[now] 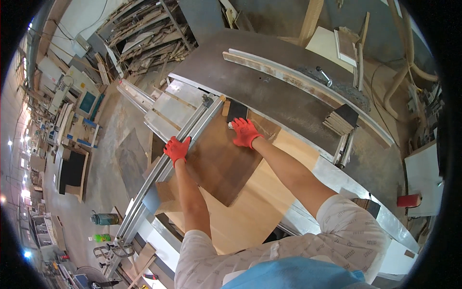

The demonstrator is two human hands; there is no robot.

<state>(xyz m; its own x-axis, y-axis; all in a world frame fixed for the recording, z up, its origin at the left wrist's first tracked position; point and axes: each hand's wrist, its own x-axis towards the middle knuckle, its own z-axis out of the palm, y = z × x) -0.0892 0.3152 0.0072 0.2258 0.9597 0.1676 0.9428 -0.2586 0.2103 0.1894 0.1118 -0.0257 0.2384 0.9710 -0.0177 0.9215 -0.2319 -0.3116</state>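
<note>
Both my hands wear red gloves. My left hand (177, 149) is closed over the long aluminium rail (159, 172), its thumb on the near side of the board. To its right, my right hand (246, 133) rests with fingers spread at the near end of a black-faced block (237, 111), touching it; the fingertips are partly hidden. Under that hand lies a brown board (226, 169) on top of a larger light wood sheet (262, 197). A small wood piece (225, 108) sits beside the block, next to the rail's far end.
A dark machine table (284, 101) lies beyond, crossed by a long fence (298, 79). A stack of black-faced strips (342, 119) stands at its right end. Left of the rail is a metal sliding table (175, 108). Bottles (104, 219) stand at lower left; scrap wood (149, 38) fills a rack behind.
</note>
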